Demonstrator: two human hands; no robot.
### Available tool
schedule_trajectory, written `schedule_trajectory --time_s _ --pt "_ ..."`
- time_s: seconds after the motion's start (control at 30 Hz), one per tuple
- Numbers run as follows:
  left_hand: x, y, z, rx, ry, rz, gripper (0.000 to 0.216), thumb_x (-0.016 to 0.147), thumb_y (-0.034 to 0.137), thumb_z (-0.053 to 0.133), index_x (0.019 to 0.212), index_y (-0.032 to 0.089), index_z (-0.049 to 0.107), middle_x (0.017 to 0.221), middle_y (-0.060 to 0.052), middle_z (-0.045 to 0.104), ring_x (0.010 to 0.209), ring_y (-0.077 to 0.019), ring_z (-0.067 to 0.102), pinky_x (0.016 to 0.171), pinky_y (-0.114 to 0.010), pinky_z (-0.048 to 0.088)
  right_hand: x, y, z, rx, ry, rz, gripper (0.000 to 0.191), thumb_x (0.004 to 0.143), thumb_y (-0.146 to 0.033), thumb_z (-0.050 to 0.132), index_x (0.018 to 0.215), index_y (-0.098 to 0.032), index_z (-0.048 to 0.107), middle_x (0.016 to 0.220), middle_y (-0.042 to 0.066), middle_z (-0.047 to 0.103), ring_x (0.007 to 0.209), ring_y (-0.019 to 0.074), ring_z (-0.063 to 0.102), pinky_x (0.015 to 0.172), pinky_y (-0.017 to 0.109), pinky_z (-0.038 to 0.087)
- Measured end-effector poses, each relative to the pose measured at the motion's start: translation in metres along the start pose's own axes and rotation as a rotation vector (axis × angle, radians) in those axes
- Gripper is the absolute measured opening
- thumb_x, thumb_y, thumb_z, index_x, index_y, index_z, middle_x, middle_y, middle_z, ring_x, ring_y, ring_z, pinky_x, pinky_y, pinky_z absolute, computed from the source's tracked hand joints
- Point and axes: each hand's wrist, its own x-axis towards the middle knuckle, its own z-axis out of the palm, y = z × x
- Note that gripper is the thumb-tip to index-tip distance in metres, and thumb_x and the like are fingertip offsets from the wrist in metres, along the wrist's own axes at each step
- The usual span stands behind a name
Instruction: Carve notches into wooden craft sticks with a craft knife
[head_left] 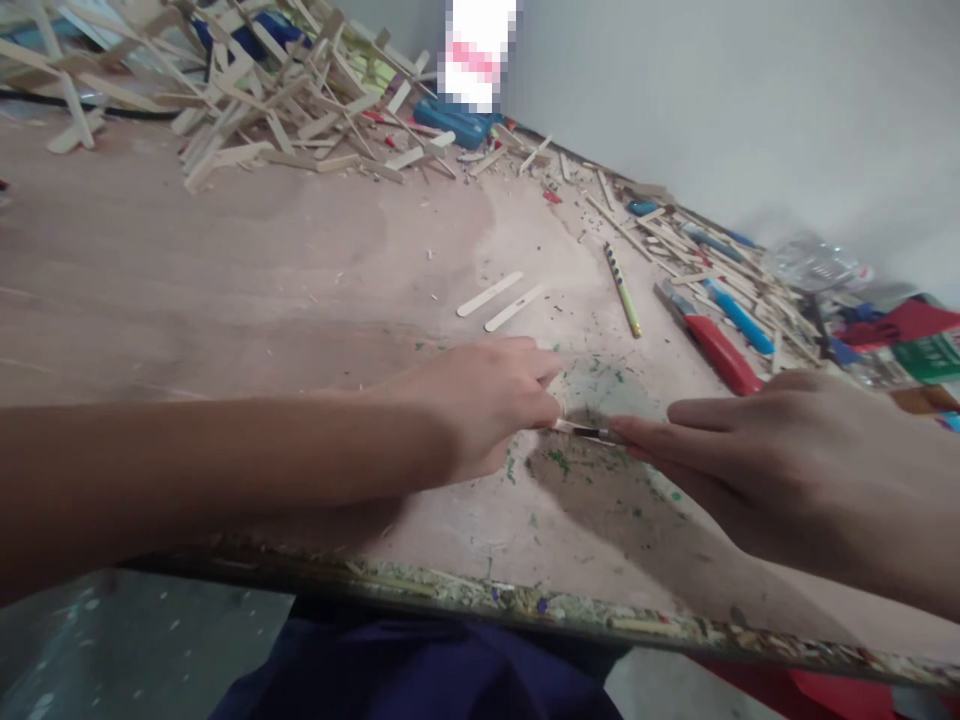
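Note:
My left hand [502,395] is closed, its fingers bent down to the tabletop and pinching a pale wooden craft stick [564,426], of which only the end shows. Facing it, my right hand [757,460] grips a thin cutter blade [589,432] with a dark tip, its forefinger stretched along the top. The blade meets the stick's end, or lies just against it; which one I cannot tell. Beyond my left hand lie two loose craft sticks, one plain [490,294] and one with a small slot [516,307]. Green shavings [559,460] are scattered under both hands.
A patterned pencil [622,290], a red utility knife [712,345] and a blue cutter [739,315] lie to the right. Craft sticks [262,100] are heaped at the back left. Debris lines the table's front edge [525,595]. A clear plastic bottle [817,262] lies far right.

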Motion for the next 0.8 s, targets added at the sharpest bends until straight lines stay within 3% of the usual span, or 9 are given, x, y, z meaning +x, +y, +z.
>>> schedule_trajectory --time_s 0.13,0.27,0.37,0.57,0.7,0.8 --pt "0.001 -0.001 0.001 -0.044 -0.005 -0.042 0.023 0.094 0.008 0.079 0.103 0.024 0.092 0.089 -0.003 0.062 0.086 -0.0221 0.057 0.076 -0.034 0.04 0.008 0.001 -0.007 -0.061 -0.061 -0.093 0.043 0.093 0.003 0.056 0.119 -0.021 0.081 0.064 -0.002 0.062 0.043 0.0181 0.048 0.049 0.041 0.025" --pt "0.003 0.0 0.002 -0.062 -0.026 -0.061 0.032 0.092 0.006 0.076 0.108 0.025 0.095 0.087 -0.003 0.063 0.081 -0.0209 0.054 0.073 -0.033 0.039 0.005 0.005 -0.003 -0.059 -0.06 -0.085 0.029 0.098 -0.002 0.061 0.11 -0.023 0.077 0.066 -0.004 0.064 0.045 0.0163 0.051 0.048 0.039 0.028" --pt "0.002 0.0 0.005 -0.079 0.003 -0.078 0.035 0.088 0.003 0.074 0.105 0.025 0.095 0.088 -0.003 0.065 0.08 -0.0205 0.055 0.073 -0.034 0.04 -0.001 0.01 0.002 -0.033 -0.066 -0.076 0.031 0.104 -0.002 0.057 0.115 -0.023 0.077 0.07 -0.004 0.067 0.046 0.0148 0.054 0.048 0.037 0.032" --pt "0.005 -0.003 0.01 -0.076 0.014 -0.077 0.028 0.086 0.002 0.076 0.094 0.024 0.09 0.079 0.0 0.054 0.075 -0.0189 0.054 0.067 -0.033 0.036 -0.02 0.017 0.021 -0.119 0.087 -0.125 0.039 0.119 -0.007 0.049 0.149 -0.014 0.074 0.076 -0.004 0.066 0.051 0.0142 0.054 0.05 0.038 0.037" --pt "0.008 -0.004 0.009 -0.077 -0.024 -0.084 0.025 0.088 0.004 0.076 0.091 0.024 0.09 0.074 0.0 0.05 0.071 -0.0182 0.048 0.065 -0.035 0.033 -0.035 0.023 0.039 -0.143 0.158 -0.111 0.041 0.119 -0.008 0.054 0.154 -0.015 0.073 0.081 -0.003 0.074 0.054 0.0143 0.058 0.052 0.039 0.039" --pt "0.004 -0.003 0.008 -0.109 0.016 -0.078 0.025 0.09 0.003 0.074 0.089 0.023 0.089 0.077 -0.001 0.053 0.073 -0.0182 0.051 0.066 -0.034 0.035 -0.038 0.027 0.054 -0.088 0.217 -0.089 0.038 0.124 -0.015 0.054 0.158 -0.02 0.07 0.093 -0.002 0.084 0.055 0.0122 0.061 0.052 0.035 0.04"
